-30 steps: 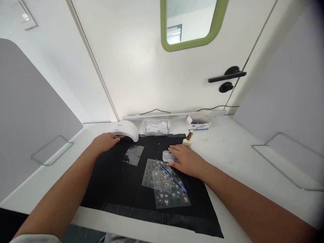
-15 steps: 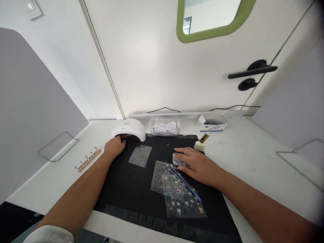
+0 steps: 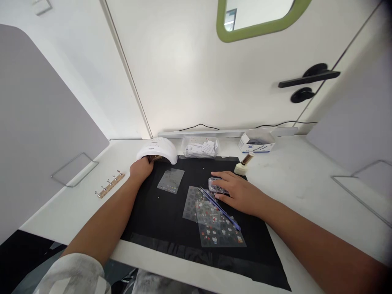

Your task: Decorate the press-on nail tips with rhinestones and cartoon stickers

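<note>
My left hand [image 3: 141, 169] reaches into the mouth of a white dome-shaped nail lamp [image 3: 157, 149], and its fingertips are hidden inside. My right hand [image 3: 239, 192] lies flat with fingers stretched out on the black mat [image 3: 153, 216], its fingertips resting on a small clear box of tiny decorations [image 3: 216, 185]. Blue tweezers [image 3: 219, 208] lie beside that hand across several clear nail sticker sheets [image 3: 216, 228]. One more sticker sheet [image 3: 170, 181] sits apart near the lamp.
A small bottle with a gold cap [image 3: 244, 164] stands at the mat's far right corner. A clear tub of paper packets [image 3: 200, 148] and a white-blue carton [image 3: 256, 142] sit by the wall. A wooden strip with metal holders [image 3: 109, 184] lies left. Grey dividers stand on both sides.
The view has swung left and down a little, bringing the wooden strip into sight. My left hand has slid further into the lamp. My right hand stays on the clear box.
</note>
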### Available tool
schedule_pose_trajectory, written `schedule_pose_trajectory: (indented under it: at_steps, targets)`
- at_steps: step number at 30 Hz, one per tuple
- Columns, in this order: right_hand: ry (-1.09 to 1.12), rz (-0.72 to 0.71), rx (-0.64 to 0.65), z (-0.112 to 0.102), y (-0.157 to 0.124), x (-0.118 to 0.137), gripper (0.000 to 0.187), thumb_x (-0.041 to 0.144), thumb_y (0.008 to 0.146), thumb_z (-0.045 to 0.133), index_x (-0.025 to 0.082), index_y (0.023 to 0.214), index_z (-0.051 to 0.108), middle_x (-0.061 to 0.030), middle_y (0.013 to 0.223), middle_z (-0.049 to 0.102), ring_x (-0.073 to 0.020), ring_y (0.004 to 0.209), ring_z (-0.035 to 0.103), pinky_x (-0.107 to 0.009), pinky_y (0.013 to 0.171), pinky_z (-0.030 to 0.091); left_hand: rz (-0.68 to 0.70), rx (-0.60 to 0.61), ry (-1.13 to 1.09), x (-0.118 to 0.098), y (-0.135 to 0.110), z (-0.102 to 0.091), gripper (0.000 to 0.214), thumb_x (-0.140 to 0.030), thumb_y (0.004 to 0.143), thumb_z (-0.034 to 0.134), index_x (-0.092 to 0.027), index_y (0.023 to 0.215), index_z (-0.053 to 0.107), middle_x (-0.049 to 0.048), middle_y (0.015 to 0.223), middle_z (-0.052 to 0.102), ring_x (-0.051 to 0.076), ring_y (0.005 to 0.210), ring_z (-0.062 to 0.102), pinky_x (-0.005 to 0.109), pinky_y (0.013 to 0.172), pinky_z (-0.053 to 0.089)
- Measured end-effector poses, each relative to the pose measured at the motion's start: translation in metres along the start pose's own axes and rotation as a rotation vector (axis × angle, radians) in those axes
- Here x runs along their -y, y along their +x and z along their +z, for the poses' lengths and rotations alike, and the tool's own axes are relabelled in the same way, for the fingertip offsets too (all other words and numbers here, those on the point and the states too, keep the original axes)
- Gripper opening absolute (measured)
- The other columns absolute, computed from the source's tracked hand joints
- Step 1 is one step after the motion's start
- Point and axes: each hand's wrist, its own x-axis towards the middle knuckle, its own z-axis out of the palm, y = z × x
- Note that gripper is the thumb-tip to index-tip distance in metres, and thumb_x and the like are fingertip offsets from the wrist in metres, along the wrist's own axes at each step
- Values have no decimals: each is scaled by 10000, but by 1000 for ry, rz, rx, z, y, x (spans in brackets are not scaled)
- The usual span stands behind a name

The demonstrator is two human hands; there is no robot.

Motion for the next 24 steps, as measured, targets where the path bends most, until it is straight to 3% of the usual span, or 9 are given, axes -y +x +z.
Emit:
schedule_pose_trajectory:
  at_steps: [9,15,19,24]
  targets:
    - [8,-7,-5,2,2,-7,290,286,858,599,235,1123,702,-119,1344,596,-316,1219,555,-533,1011,480,17,-25,-74,4,-1,5,354,-368,936,570,-159,1222,561,95,1220,594,215,1056,611,429,895,541]
    - [25,31,27,-1,2,-9,296,297,869,589,247,1143,691,-104,1359,585,-308,1247,531,-523,1019,473,117,68,-112,16,0,-5,344,-380,936,568,-155,1196,574,89,1187,609,207,1030,618,418,882,544]
    - [48,43,22,-1,2,-9,290,299,867,594,265,1138,691,-90,1360,587,-306,1246,531,-528,1019,470,158,112,-121,28,-3,-14,341,-427,916,571,-151,1114,607,66,1073,654,198,946,636,379,832,534]
    - [61,65,35,0,2,-12,298,323,869,586,272,1141,696,-83,1327,614,-303,1221,554,-525,1014,481,236,172,-122,43,-3,-23,350,-509,783,582,-208,950,646,38,884,708,251,836,662,313,691,472]
